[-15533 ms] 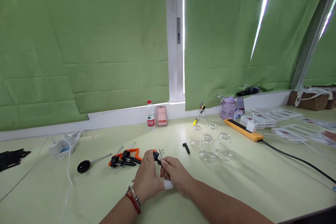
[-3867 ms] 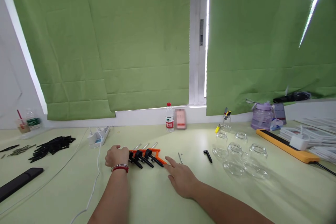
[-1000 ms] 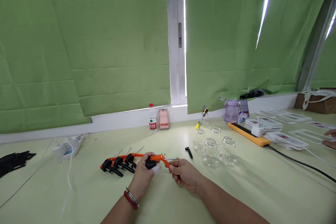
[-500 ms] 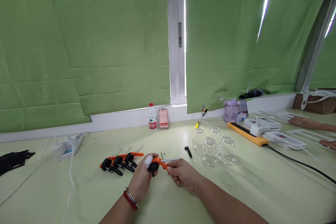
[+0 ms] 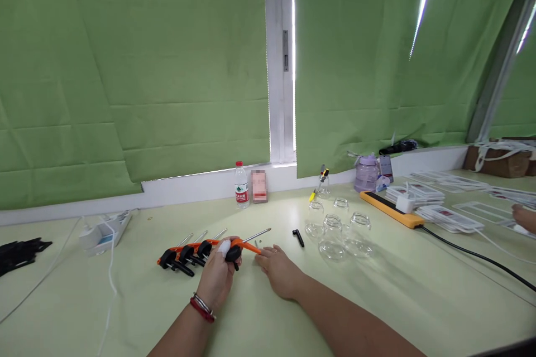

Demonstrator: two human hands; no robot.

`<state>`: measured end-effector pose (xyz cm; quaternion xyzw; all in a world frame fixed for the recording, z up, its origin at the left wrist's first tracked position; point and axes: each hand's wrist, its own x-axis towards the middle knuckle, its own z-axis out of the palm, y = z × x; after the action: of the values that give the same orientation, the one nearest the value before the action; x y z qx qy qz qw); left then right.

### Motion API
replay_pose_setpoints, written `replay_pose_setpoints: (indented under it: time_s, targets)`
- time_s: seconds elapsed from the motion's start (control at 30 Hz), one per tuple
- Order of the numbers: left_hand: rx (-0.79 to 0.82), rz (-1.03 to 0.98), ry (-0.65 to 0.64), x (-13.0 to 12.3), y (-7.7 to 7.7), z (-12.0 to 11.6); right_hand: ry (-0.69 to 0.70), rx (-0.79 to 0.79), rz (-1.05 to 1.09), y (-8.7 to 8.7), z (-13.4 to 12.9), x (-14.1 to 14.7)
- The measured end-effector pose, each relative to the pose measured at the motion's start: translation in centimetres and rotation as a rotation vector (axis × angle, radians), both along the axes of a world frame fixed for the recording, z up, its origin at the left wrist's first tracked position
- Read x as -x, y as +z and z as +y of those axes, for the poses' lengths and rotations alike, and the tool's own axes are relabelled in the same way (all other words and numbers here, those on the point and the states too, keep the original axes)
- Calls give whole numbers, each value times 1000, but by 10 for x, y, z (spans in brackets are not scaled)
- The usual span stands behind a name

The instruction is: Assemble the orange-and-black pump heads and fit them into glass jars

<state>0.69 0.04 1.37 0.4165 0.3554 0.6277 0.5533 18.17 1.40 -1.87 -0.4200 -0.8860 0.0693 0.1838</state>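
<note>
My left hand (image 5: 218, 276) is closed around an orange-and-black part (image 5: 234, 252) with a round black piece, an orange arm and a thin metal rod pointing up to the right. A white covering shows on the thumb. My right hand (image 5: 281, 272) lies low over the table, fingers stretched out near the tip of the orange arm; whether they touch it I cannot tell. Just beyond those fingers are tiny metal pieces (image 5: 259, 242). Left of my left hand, several similar orange-and-black parts (image 5: 187, 255) rest in a row. A small black handle-like piece (image 5: 298, 238) lies farther right.
Several clear glass jars (image 5: 333, 240) stand to the right. Behind are a water bottle (image 5: 242, 187), a pink box-like item (image 5: 259, 186) and a purple jug (image 5: 365, 174). An orange power strip (image 5: 391, 210) and stacked white frames (image 5: 450, 218) lie right, near another person's hand (image 5: 523, 217).
My right hand has let go of the orange-and-black part and moved down to the table, its fingers straightening. My left hand has shifted slightly left with the part, whose rod now tilts upward.
</note>
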Motion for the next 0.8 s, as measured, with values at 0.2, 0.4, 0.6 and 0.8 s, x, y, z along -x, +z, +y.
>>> replay_pose_setpoints:
  time_s: [0.2, 0.4, 0.6, 0.8]
  targets:
    - [58, -6, -23, -1, -4, 1, 148, -105, -206, 16, -24, 6]
    - [122, 22, -20, -8, -6, -1, 288, -268, -315, 17, -43, 17]
    - [139, 21, -100, -14, -7, -5, 429, -424, -344, 11, -51, 23]
    - [180, -47, -135, -21, -5, -10, 496, -478, -335, 13, -60, 27]
